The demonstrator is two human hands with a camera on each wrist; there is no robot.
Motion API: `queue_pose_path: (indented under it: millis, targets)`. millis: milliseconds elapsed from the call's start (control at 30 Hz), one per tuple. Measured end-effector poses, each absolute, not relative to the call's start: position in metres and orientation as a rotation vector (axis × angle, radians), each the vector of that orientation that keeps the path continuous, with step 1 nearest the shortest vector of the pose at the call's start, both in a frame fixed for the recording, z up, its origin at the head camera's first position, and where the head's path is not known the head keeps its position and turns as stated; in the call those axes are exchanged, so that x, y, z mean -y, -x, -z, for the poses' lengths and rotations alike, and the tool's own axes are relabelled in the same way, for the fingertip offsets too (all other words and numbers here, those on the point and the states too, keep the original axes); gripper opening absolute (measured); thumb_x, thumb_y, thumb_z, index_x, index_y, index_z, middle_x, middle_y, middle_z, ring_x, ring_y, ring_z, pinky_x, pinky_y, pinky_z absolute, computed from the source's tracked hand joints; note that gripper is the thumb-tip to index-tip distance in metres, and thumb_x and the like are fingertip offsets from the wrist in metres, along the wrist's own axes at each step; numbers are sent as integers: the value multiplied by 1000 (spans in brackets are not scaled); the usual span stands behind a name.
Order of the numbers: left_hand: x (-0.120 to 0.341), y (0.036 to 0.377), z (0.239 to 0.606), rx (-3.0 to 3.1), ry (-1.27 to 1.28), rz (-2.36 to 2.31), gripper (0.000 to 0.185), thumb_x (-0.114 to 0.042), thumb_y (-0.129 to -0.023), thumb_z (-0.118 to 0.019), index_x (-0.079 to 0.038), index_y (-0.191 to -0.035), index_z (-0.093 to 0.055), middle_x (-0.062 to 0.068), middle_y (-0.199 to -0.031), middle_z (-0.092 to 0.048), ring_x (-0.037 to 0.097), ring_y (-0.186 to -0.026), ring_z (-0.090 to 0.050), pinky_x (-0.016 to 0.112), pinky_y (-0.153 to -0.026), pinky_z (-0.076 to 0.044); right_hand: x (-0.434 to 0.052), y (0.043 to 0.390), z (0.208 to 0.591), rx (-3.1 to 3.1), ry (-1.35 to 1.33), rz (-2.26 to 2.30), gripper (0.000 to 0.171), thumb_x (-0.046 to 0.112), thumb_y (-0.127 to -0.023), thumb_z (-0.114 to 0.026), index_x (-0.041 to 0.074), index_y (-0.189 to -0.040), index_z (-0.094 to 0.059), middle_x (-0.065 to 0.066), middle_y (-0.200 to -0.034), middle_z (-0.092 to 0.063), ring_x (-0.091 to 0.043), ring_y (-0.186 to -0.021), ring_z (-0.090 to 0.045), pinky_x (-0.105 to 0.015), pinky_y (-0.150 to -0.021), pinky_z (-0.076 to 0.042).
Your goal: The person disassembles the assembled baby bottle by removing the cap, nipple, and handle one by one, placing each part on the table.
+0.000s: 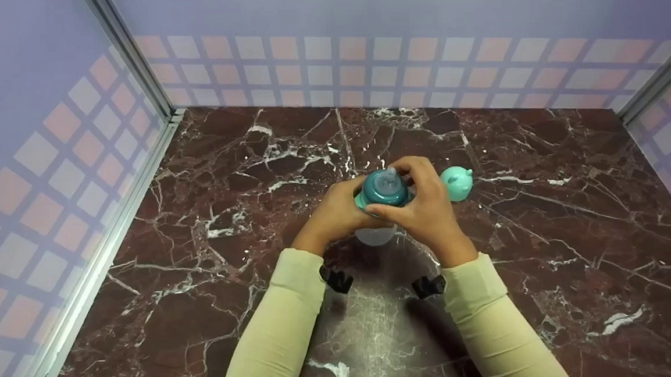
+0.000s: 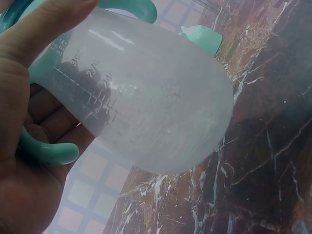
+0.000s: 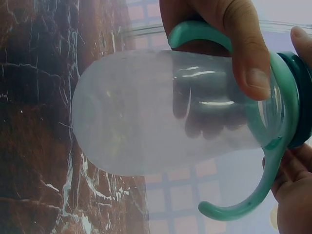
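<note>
Both hands are on a translucent baby bottle with a dark teal collar, a clear teat and two mint-green side handles. My left hand wraps round the body just below the collar; the left wrist view has its thumb in front and fingers behind the measuring marks. With thumb and fingers, my right hand grips the collar from the other side. In the right wrist view one curved handle hangs free beside the right fingers. The bottle's rounded base is close over the tabletop.
A mint-green animal-shaped cap sits on the table just right of the right hand. The dark red marbled tabletop is bounded by a metal-framed panel at the left and a checkered wall panel at the back.
</note>
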State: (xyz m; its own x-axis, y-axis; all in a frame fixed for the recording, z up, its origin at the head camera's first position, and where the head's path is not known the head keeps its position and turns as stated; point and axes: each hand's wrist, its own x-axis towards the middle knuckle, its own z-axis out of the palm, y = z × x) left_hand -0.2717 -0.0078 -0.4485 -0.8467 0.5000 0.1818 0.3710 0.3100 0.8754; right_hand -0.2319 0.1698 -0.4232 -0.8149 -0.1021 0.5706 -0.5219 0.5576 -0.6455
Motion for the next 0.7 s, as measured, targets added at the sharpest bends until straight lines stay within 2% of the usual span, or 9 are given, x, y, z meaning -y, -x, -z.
queue_pose_path:
  millis: [167,333,500,700]
  targets:
    - [9,271,449,-2444,-813,-1571,63,-44,-66,-88,-31,-122,-64,-12,-110,-69,5,-97,-64,28,-88,-53,-170,231,423,2315,-519,-1218,66,44,-62,-89,10,-110,-59,-4,-110,-57,-16,-99,-54,-44,-87,-48]
    - [10,271,450,-2434,-823,-1573,64,-44,-66,-88,-32,-124,-63,-12,-112,-68,5,-99,-64,29,-89,-53,-172,231,422,2320,-542,-1322,62,39,-66,-89,10,-113,-61,-3,-111,-59,-14,-101,-57,-38,-90,-50]
    - [11,272,451,-2428,-829,-1569,67,-44,-66,-88,-29,-125,-62,-10,-115,-68,7,-103,-63,31,-92,-52,-172,231,423,2324,-573,-1463,58,26,-69,-88,8,-117,-61,-5,-117,-58,-14,-108,-59,-35,-96,-50]
    - [11,272,452,-2435,-827,-1552,68,-46,-66,-87,-29,-127,-61,-10,-117,-67,7,-106,-62,32,-95,-51,-171,227,418,2311,-610,-1580,57,7,-72,-85,1,-122,-59,-15,-124,-58,-19,-115,-57,-39,-102,-47]
